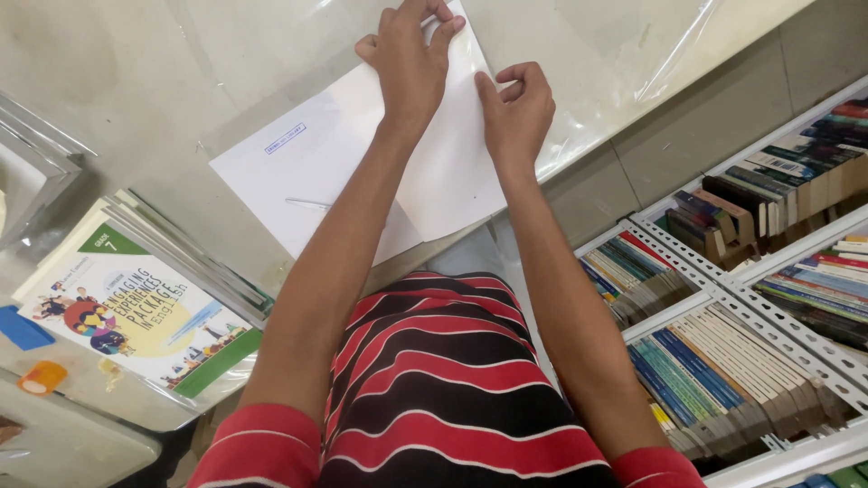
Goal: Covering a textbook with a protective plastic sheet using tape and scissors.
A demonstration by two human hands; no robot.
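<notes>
While the left hand point(411, 56) lies flat, fingers spread, on the white sheet point(362, 172), the right hand point(517, 113), loosely curled, seemingly presses its edge on the bench point(136, 72).

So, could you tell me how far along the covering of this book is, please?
The white book already lies on the clear plastic sheet. The left hand presses its far edge and the right hand creases beside it. The sheet's right side lies loose, unfolded.
</notes>
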